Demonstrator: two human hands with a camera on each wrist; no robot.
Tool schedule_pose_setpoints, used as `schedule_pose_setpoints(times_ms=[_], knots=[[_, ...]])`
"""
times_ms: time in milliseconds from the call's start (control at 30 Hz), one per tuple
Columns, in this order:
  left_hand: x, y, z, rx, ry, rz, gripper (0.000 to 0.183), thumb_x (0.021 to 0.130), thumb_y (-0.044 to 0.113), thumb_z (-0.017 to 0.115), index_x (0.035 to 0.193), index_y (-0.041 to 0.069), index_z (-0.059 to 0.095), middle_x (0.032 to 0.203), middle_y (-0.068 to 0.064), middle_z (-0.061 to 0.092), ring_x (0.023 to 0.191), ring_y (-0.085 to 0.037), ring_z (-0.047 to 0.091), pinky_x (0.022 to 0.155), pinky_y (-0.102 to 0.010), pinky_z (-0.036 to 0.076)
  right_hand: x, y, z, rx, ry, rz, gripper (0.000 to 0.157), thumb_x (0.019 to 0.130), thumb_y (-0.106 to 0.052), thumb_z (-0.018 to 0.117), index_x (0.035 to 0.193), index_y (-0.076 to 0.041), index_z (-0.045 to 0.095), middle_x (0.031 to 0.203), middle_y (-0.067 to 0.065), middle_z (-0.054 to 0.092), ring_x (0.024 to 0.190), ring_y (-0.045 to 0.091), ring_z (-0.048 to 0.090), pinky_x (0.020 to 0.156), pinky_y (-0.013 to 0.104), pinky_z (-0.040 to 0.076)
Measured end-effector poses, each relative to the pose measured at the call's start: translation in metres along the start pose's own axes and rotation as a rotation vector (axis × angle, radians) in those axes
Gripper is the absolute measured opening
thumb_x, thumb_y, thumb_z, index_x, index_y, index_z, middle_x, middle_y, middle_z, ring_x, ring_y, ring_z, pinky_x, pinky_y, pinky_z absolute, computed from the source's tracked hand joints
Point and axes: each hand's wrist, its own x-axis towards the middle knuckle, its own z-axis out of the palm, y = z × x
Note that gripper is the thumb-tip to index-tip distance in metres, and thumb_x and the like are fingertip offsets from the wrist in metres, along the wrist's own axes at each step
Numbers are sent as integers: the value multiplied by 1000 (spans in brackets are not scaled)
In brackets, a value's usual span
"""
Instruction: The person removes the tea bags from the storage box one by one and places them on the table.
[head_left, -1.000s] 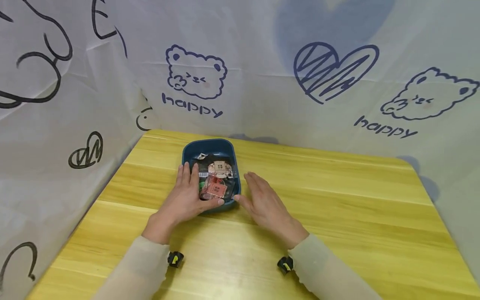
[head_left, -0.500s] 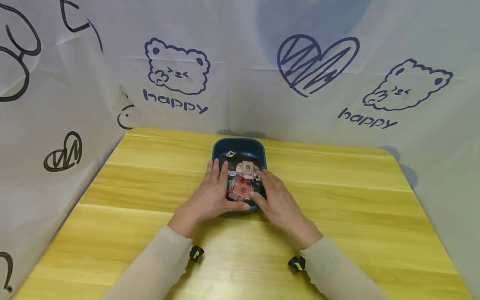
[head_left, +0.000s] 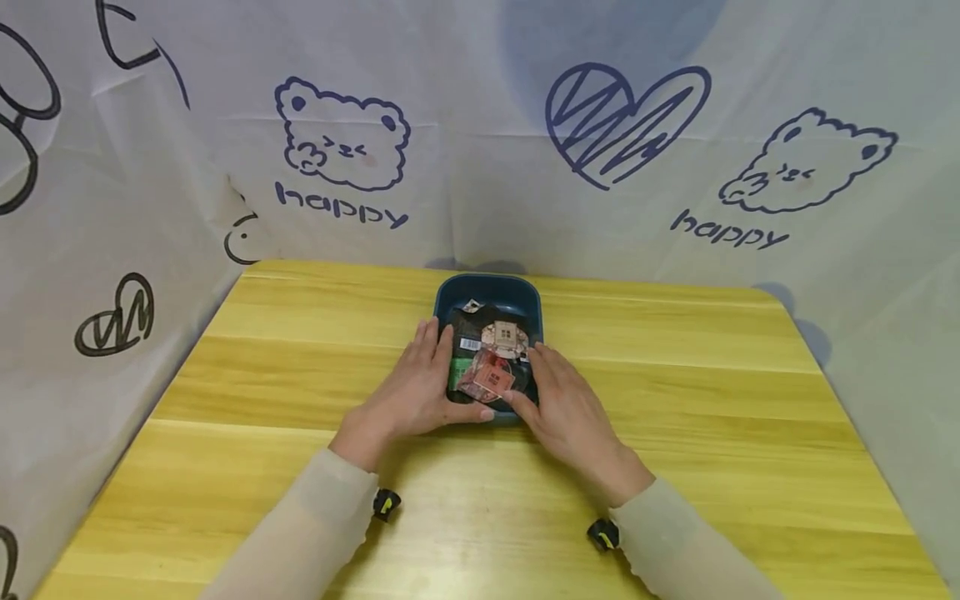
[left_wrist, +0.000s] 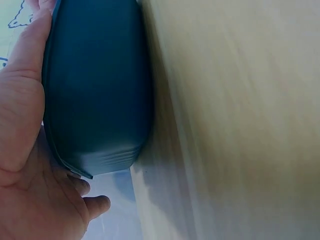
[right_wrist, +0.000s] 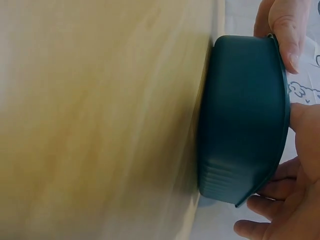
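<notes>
A dark blue-green plastic bin (head_left: 487, 287) rests near the table's far edge. Inside lie black packets with printed labels: a pale round label (head_left: 505, 337), a red-pink label (head_left: 492, 379) and a green patch (head_left: 460, 373). My left hand (head_left: 411, 385) lies along the bin's left side with straight fingers, its thumb across the near rim. On the opposite side, my right hand (head_left: 570, 404) touches the bin's right wall, its thumb tip over the rim. Both wrist views show the bin's outer wall (left_wrist: 100, 80) and fingers loosely spread beside its rim.
The yellow wood-grain table (head_left: 720, 433) stretches out on both sides. Behind it hangs a white cloth (head_left: 480, 183) with drawn bears and hearts. A small black and yellow device (head_left: 386, 504) sits at the left wrist, and a similar device (head_left: 602, 535) at the right.
The bin has shifted right across the table, with my left hand against it. My right hand, apart from it at first, has come against its right side. The view has turned slightly.
</notes>
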Motion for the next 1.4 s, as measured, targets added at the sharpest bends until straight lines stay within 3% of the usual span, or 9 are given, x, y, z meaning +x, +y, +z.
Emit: schedule_pose_setpoints(times_ms=[200,500,700,900,1133,1400], knots=[[-3,1,3,6,19,-4,139,80,87,66,169,1,4,175,-25,-7,164,-37,-4,132,-53,13,5,-2,-8,-137,-22,-38,77,105,-50,62,152,10,48,157,29,49,149,46,44,123,58,35],[-3,2,4,1,9,-11,139,81,86,66,168,0,0,175,-23,-12,164,-34,-5,131,-55,16,26,-20,-19,-251,-145,-51,74,101,-47,71,148,8,55,153,24,56,149,42,45,124,60,34],[0,3,4,-5,-8,-7,140,82,84,68,168,-1,-2,175,-24,-14,164,-33,-4,131,-56,17,43,-29,-15,-233,-205,-106,64,99,-31,77,145,8,57,152,25,56,143,41,53,121,53,40],[3,5,3,-9,-24,-12,141,81,85,67,167,-2,-4,175,-23,-14,165,-32,-4,131,-55,17,61,-27,-10,-199,-249,-105,57,99,-22,76,144,6,58,152,27,55,139,42,56,117,54,45],[5,1,0,30,-27,-18,142,81,87,66,167,-3,-3,175,-23,-11,165,-33,-3,131,-56,15,70,-30,-4,-185,-350,-93,71,97,-35,79,153,-2,52,155,24,51,137,45,56,114,57,47],[3,-3,-2,26,-21,-27,142,81,86,66,167,-4,-2,175,-24,-10,165,-33,-3,131,-56,15,77,-38,3,-241,-365,-80,72,94,-41,80,152,-5,54,146,21,59,128,42,62,108,56,52]])
